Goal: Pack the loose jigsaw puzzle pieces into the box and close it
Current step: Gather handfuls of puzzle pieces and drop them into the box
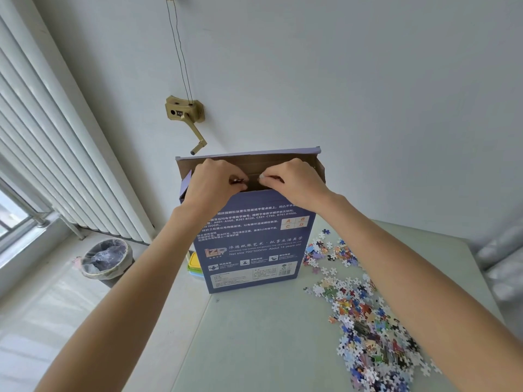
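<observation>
The box [252, 244] stands upright on the counter [254, 335], its top open. Both hands, left hand [215, 182] and right hand [294, 181], pinch small pieces over the opening. Many pieces [368, 321] lie loose beside it, so most packing remains.

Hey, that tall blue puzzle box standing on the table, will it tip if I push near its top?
Probably. The blue box stands upright on a narrow end, so it looks top-heavy. Its lid flap is open, and many loose pieces still lie on the table, so it may be fairly light. Both hands grip its top.
</observation>
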Motion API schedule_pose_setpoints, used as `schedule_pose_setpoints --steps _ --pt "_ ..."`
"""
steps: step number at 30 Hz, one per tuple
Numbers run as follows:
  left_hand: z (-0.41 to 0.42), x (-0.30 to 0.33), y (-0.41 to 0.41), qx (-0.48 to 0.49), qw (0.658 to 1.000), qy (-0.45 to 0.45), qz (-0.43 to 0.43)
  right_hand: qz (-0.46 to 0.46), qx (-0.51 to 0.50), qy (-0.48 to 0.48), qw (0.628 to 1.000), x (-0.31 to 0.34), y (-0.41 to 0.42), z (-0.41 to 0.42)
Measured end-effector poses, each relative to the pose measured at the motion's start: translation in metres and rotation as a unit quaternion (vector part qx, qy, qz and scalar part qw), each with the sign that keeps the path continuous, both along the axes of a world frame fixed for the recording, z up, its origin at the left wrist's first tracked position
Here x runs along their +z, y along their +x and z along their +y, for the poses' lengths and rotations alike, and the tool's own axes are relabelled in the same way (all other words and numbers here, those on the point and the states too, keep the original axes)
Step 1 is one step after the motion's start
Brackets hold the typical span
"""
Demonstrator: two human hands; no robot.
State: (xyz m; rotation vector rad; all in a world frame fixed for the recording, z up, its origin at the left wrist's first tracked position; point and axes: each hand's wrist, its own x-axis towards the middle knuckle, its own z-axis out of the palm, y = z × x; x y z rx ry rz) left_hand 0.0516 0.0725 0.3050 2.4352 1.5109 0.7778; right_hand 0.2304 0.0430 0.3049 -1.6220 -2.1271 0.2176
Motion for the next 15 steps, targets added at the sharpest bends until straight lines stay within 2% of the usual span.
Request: schedule_pose_setpoints --steps 4,8,12,15 --pt "0.001 0.000 -0.004 -0.006 0.998 -0.052 -0.044 -0.018 -0.007 0.018 1.000 -0.004 0.003 -0.002" --pt "0.001 0.003 -0.005 -0.018 0.995 -0.060 -0.074 -0.020 0.008 0.050 0.999 -0.005 0.001 -0.008" --pt "0.001 0.006 0.000 -0.001 1.000 0.015 0.013 -0.032 0.024 0.061 0.997 -0.011 -0.003 -0.013" --pt "0.003 0.008 0.004 0.013 0.996 0.032 0.077 -0.023 0.030 0.073 0.997 -0.014 -0.005 -0.015"
